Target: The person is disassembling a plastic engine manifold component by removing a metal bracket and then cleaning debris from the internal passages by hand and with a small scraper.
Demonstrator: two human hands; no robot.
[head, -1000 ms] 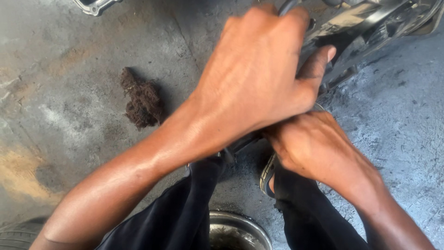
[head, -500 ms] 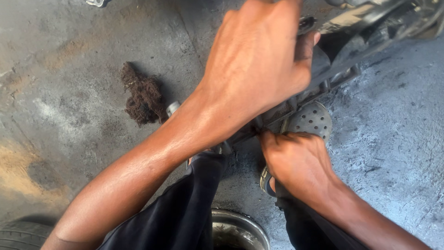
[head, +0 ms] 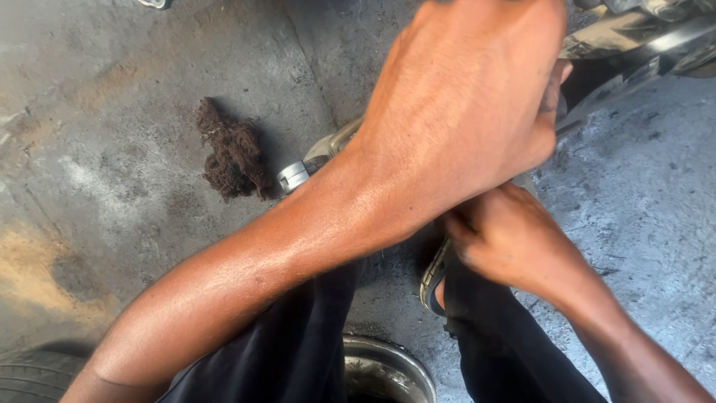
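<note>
My left hand [head: 466, 97] fills the top centre, its forearm crossing up from the lower left. Its fingers curl down over a dark machine part [head: 582, 82] at the top right, and the grip itself is hidden. My right hand [head: 511, 239] sits just beneath it with the fingers bent inward. What it holds is covered by the left hand. A metal bar with a silver round end [head: 294, 176] pokes out from under my left forearm.
A brown clump of fibre [head: 231, 149] lies on the stained concrete floor [head: 112, 149] at the left. Shiny machine parts [head: 649, 33] fill the top right corner. A metal bowl [head: 391, 366] sits between my dark-trousered legs, a sandal [head: 434, 276] beside it, a tyre [head: 33, 377] at the bottom left.
My left hand has shifted slightly right and up and now covers more of the machine. My right hand has tucked in closer beneath it, hiding the perforated metal piece seen half a second ago.
</note>
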